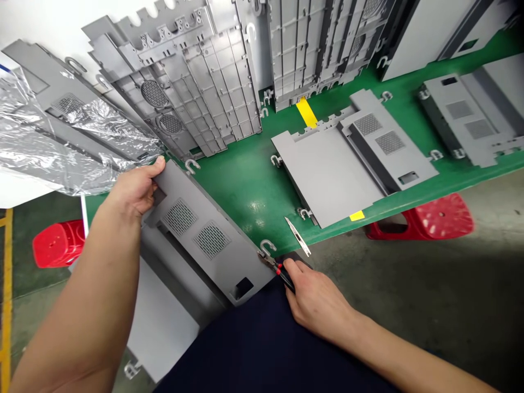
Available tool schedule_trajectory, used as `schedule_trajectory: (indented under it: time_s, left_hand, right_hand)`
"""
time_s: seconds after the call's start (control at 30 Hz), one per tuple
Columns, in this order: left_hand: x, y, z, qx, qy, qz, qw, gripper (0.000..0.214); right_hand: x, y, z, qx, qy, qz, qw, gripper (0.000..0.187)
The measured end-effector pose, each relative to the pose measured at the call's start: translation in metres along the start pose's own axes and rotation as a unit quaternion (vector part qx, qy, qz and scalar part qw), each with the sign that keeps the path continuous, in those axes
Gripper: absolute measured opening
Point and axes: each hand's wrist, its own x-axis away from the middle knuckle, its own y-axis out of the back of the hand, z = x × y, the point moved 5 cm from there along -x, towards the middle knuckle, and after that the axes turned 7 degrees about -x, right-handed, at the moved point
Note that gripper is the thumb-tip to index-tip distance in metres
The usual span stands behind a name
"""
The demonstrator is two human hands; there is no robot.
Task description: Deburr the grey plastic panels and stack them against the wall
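A grey plastic panel (204, 240) with two mesh grilles lies tilted across my lap and the green table's edge. My left hand (137, 188) grips its far upper corner, fingers wrapped over the rim. My right hand (315, 297) is closed on small cutting pliers (275, 266) with red and black handles. The pliers' jaws touch a hook-shaped sprue tab (267, 246) at the panel's near corner.
A flat grey panel (327, 169) lies on the green table (241, 185), with a thin blade (298, 236) beside it. More panels (192, 93) lean stacked behind, some under plastic film (49, 142). Red stools (429, 215) stand on the floor.
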Motion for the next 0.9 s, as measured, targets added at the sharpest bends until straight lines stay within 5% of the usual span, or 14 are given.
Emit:
schedule_trajectory:
  time_s: [0.9]
  left_hand:
    - [0.003,0.070,0.032,-0.029,0.052,-0.081,0.995,0.027]
  right_hand:
    - [-0.046,-0.016,0.002,0.048,0.029,-0.014,0.998,0.016]
